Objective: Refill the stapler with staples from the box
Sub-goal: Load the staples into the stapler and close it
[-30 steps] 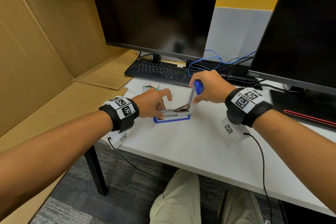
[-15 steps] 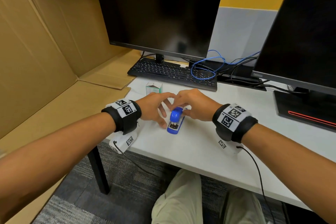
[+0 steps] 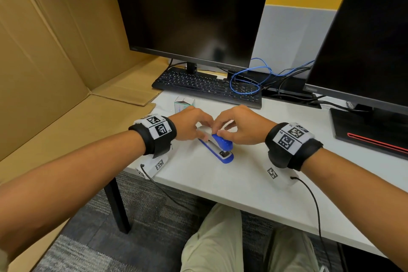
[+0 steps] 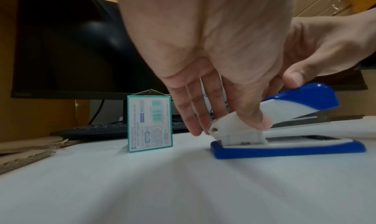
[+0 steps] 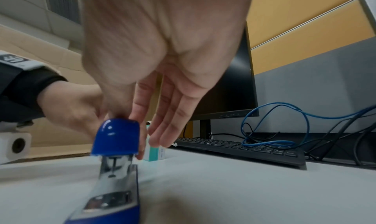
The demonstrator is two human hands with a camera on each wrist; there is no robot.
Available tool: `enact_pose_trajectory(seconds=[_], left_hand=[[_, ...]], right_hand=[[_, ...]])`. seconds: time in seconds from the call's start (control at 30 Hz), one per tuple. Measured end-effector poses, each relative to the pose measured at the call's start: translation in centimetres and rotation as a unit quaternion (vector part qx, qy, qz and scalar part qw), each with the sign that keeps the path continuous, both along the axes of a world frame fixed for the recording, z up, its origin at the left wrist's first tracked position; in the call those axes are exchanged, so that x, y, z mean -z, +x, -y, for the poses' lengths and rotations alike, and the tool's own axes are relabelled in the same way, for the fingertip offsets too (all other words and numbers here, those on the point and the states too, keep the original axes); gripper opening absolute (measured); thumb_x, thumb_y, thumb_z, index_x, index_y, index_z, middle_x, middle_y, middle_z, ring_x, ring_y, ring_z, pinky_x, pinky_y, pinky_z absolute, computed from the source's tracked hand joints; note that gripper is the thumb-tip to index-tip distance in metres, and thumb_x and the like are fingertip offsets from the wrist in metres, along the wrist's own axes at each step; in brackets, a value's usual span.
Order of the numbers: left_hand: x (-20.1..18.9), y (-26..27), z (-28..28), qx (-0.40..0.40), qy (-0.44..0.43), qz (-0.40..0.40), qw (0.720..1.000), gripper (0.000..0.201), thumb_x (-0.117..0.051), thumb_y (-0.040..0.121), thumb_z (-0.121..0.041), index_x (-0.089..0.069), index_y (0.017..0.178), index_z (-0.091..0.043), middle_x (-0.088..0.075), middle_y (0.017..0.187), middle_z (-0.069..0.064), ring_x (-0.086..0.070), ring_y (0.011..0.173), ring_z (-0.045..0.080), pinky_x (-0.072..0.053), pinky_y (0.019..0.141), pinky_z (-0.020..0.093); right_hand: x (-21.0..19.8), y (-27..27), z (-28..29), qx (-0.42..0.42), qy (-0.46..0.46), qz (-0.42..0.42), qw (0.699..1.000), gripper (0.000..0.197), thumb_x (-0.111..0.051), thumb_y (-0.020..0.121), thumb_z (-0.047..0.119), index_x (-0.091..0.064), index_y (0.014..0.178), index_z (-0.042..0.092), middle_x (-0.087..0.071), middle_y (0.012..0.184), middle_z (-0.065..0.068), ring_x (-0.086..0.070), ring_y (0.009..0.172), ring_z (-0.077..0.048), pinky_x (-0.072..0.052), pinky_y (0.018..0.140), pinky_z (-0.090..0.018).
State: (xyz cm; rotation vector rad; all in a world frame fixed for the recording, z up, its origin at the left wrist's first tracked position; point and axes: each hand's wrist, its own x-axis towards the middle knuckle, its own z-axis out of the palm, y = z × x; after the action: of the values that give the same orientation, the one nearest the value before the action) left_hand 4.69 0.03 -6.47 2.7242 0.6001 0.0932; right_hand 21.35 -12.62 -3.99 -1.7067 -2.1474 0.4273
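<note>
Down on the desk (image 3: 231, 185), the left hand (image 3: 189, 123) grips the white hinge end of the stapler (image 3: 217, 144): in the left wrist view its thumb (image 4: 254, 115) presses one side of the white body while the fingers (image 4: 195, 111) reach down the far side. The right hand (image 3: 240, 127) meets it from the other side, thumb (image 5: 120, 105) on the top of the blue cap, fingers (image 5: 168, 123) hanging straight down just beyond it and holding nothing. The stapler lies closed on its blue base, on the white desk, with its nose turned toward the person and its metal front showing under the cap. Just behind the left hand stands the box (image 3: 184, 104), upright, teal-edged, its top flap open, apart from the stapler. Farther back a keyboard (image 3: 209, 86) sits under a dark monitor (image 3: 192, 11), with a blue cable (image 3: 249, 81) looped over its right end. A second monitor (image 3: 364, 35) stands at the right, and cardboard (image 3: 55, 51) lines the left.
</note>
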Motion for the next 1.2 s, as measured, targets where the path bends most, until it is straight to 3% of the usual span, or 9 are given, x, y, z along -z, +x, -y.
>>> enact_pose_trajectory(seconds=[0.1,0.23,0.33,0.43,0.57,0.73,0.83,1.1,1.2], left_hand=[[-0.4,-0.3,0.0,-0.019,-0.007,-0.001,1.000,0.038,-0.080,0.074,-0.035,-0.072,0.109,-0.021,-0.073,0.096,-0.002,-0.066,0.086,0.012,-0.054,0.080,0.025],[-0.6,-1.2,-0.1,-0.035,0.006,-0.014,0.999,0.039,-0.082,0.071,-0.037,-0.073,0.105,-0.020,-0.074,0.090,-0.001,-0.068,0.084,0.014,-0.058,0.080,0.034],[-0.8,-2.0,-0.5,-0.056,-0.003,-0.016,0.998,0.040,-0.083,0.070,-0.035,-0.073,0.105,-0.020,-0.072,0.089,-0.004,-0.068,0.086,0.013,-0.057,0.083,0.033],[-1.0,-2.7,-1.0,-0.072,-0.007,-0.023,0.997,0.042,-0.084,0.069,-0.035,-0.073,0.106,-0.020,-0.071,0.089,-0.005,-0.067,0.086,0.011,-0.055,0.087,0.031],[-1.1,-3.7,-1.8,-0.094,-0.005,-0.023,0.995,0.046,-0.085,0.069,-0.034,-0.073,0.110,-0.018,-0.074,0.099,0.001,-0.067,0.088,0.013,-0.056,0.085,0.028],[-1.0,-4.9,-3.4,-0.125,-0.016,-0.030,0.992,0.047,-0.086,0.067,-0.035,-0.073,0.109,-0.019,-0.074,0.101,0.001,-0.067,0.088,0.013,-0.058,0.085,0.031],[-1.1,-5.4,-4.0,-0.137,-0.022,-0.023,0.990,0.046,-0.086,0.068,-0.030,-0.073,0.110,-0.017,-0.074,0.101,0.002,-0.069,0.089,0.016,-0.057,0.082,0.027],[-1.2,-6.7,-5.8,-0.163,-0.036,-0.013,0.986,0.044,-0.087,0.067,-0.026,-0.073,0.108,-0.016,-0.073,0.096,0.001,-0.069,0.089,0.016,-0.050,0.070,0.015],[-1.2,-7.1,-6.3,-0.171,-0.040,-0.007,0.984,0.044,-0.087,0.067,-0.026,-0.074,0.107,-0.017,-0.074,0.098,0.001,-0.069,0.089,0.014,-0.050,0.070,0.016]], right_hand=[[-0.1,0.6,-0.3,0.045,-0.001,0.006,0.999,0.018,-0.074,0.083,0.034,-0.076,0.091,0.018,-0.076,0.088,0.008,-0.071,0.082,-0.009,-0.057,0.082,-0.029],[-0.2,0.6,-0.3,0.052,-0.009,0.006,0.999,0.025,-0.077,0.079,0.041,-0.078,0.091,0.020,-0.077,0.084,0.006,-0.070,0.076,-0.007,-0.055,0.080,-0.025],[0.0,0.1,-0.2,0.052,-0.036,-0.012,0.998,0.032,-0.082,0.074,0.037,-0.078,0.102,0.022,-0.079,0.088,0.002,-0.073,0.077,-0.008,-0.056,0.081,-0.024],[0.2,-0.5,-0.8,0.051,-0.028,0.000,0.998,0.034,-0.081,0.074,0.039,-0.079,0.104,0.024,-0.080,0.093,0.003,-0.073,0.084,-0.013,-0.051,0.094,-0.035],[0.5,-1.6,-2.3,0.056,-0.024,0.003,0.998,0.033,-0.080,0.075,0.040,-0.079,0.104,0.025,-0.079,0.094,0.001,-0.069,0.089,-0.015,-0.051,0.095,-0.042],[0.4,-3.0,-4.3,0.046,-0.020,0.032,0.998,0.033,-0.079,0.077,0.038,-0.079,0.107,0.023,-0.078,0.101,0.001,-0.064,0.088,-0.015,-0.050,0.096,-0.040],[0.3,-3.7,-5.4,0.040,-0.017,0.047,0.998,0.034,-0.078,0.079,0.035,-0.078,0.110,0.020,-0.078,0.105,-0.001,-0.060,0.087,-0.013,-0.048,0.099,-0.039],[0.2,-5.2,-7.3,0.044,-0.007,0.036,0.998,0.031,-0.078,0.080,0.035,-0.079,0.107,0.020,-0.078,0.097,-0.001,-0.061,0.092,-0.019,-0.046,0.098,-0.039],[0.1,-5.6,-7.8,0.044,-0.008,0.036,0.998,0.032,-0.078,0.080,0.035,-0.078,0.107,0.020,-0.077,0.097,-0.002,-0.059,0.089,-0.017,-0.049,0.095,-0.039]])
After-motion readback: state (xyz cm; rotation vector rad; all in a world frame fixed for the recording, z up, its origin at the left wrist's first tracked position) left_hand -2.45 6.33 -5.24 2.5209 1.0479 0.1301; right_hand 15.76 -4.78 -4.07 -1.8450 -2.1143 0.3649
